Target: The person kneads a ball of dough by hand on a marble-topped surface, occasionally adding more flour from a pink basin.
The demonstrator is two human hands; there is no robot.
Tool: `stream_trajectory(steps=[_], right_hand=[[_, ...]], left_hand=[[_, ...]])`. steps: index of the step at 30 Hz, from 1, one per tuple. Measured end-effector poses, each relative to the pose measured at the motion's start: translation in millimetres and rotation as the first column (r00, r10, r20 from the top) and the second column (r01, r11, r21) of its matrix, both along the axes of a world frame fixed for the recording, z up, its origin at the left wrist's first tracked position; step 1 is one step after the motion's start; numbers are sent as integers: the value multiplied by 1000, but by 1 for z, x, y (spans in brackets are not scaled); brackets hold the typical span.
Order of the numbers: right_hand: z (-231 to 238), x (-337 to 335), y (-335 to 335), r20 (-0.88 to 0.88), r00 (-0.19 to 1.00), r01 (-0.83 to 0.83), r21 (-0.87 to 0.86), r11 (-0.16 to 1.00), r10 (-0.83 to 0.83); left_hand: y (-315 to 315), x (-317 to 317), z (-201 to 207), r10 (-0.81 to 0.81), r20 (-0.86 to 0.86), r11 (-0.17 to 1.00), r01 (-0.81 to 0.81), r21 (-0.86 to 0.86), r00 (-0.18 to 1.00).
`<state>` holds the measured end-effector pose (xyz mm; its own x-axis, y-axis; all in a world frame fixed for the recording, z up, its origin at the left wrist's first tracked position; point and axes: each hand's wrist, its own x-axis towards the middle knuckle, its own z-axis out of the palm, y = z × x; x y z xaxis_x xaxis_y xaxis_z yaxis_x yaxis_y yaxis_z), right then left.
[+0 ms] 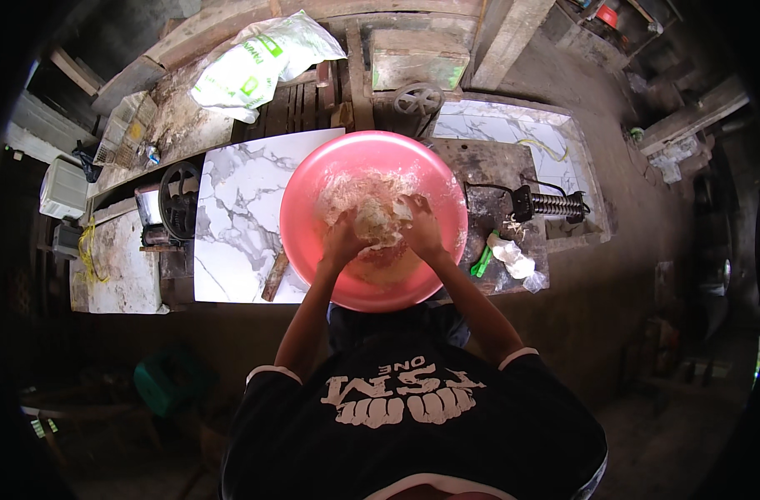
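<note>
A big pink round basin sits on the worktop in front of me, dusted with flour inside. A pale lump of dough lies in its middle. My left hand presses into the dough's left side, fingers curled on it. My right hand grips the dough's right side. Both forearms reach up from my dark shirt at the lower edge.
A white marble slab lies left of the basin, with a wooden stick at its lower edge. A hand-crank machine stands further left. A white sack rests at the back. A crumpled bag and a green object lie to the right.
</note>
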<state>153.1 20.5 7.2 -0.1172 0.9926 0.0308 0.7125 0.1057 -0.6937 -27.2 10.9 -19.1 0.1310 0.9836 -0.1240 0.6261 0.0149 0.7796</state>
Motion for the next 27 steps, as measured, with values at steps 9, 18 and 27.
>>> stream_trajectory(steps=[9, 18, 27], right_hand=[[1, -11, -2, 544, 786, -263, -134, 956, 292], [-6, -1, -17, 475, 848, -194, -133, 972, 234], [-25, 13, -15, 229, 973, 11, -90, 996, 10]], left_hand=[[-14, 32, -5, -127, -655, 953, 274, 127, 745], [-5, 16, -17, -226, -491, 925, 343, 162, 841], [5, 21, 12, -224, -113, 971, 232, 63, 968]])
